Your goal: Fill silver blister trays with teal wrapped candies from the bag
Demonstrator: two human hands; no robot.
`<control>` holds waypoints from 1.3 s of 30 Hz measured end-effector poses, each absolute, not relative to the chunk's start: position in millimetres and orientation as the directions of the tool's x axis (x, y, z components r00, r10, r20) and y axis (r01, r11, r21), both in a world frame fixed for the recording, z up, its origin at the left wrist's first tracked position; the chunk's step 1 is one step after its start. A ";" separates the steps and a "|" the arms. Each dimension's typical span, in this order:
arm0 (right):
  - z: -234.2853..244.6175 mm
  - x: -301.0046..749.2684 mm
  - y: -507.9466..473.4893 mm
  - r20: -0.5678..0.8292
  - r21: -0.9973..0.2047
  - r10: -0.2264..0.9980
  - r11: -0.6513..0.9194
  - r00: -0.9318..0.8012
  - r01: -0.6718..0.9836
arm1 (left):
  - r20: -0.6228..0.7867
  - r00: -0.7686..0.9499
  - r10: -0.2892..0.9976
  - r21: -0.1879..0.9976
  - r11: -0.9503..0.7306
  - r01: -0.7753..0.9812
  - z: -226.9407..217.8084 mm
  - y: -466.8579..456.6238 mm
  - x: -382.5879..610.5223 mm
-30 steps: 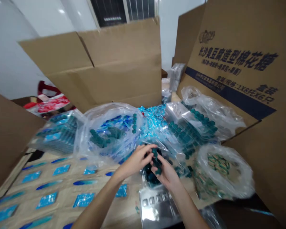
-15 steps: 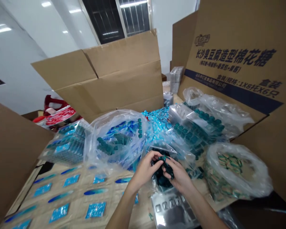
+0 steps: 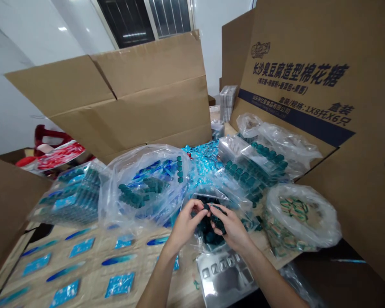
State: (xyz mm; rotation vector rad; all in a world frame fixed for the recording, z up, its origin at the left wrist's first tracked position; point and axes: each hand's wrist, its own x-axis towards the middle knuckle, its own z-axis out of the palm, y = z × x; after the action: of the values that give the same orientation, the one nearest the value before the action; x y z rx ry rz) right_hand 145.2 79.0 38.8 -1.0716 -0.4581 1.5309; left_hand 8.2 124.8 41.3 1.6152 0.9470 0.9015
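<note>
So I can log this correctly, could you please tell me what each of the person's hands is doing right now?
Left hand: closed, pinching a dark teal piece.
Right hand: closed, holding dark teal pieces.

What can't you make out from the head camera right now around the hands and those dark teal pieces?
Head view:
- The dark teal pieces between the left hand and right hand: the fingers cover them, hiding their shape and count.
- The pile in the clear plastic bag: hands and film glare hide it.
- Print on the blue sachets: too small to read.
</note>
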 end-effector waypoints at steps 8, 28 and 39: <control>38.9 147.3 79.0 -0.312 -0.899 0.948 -0.275 0.058 -0.340 | 0.056 0.357 0.933 0.995 -0.083 0.061 38.5 119.7 2.4; 55.1 151.8 72.1 -0.317 -0.911 0.948 -0.310 -0.020 -0.272 | 0.345 0.223 0.912 0.917 -0.378 0.130 50.3 93.9 -0.7; 66.6 145.7 64.7 -0.302 -0.876 0.952 -0.301 -0.058 -0.376 | 0.571 0.277 0.773 0.689 -0.634 0.351 51.5 78.8 -2.9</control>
State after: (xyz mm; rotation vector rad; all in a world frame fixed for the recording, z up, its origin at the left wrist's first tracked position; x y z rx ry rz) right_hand 145.7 64.7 66.6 -1.1248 -0.7461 1.5896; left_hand -2.9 78.8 51.5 2.1216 1.0115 1.3188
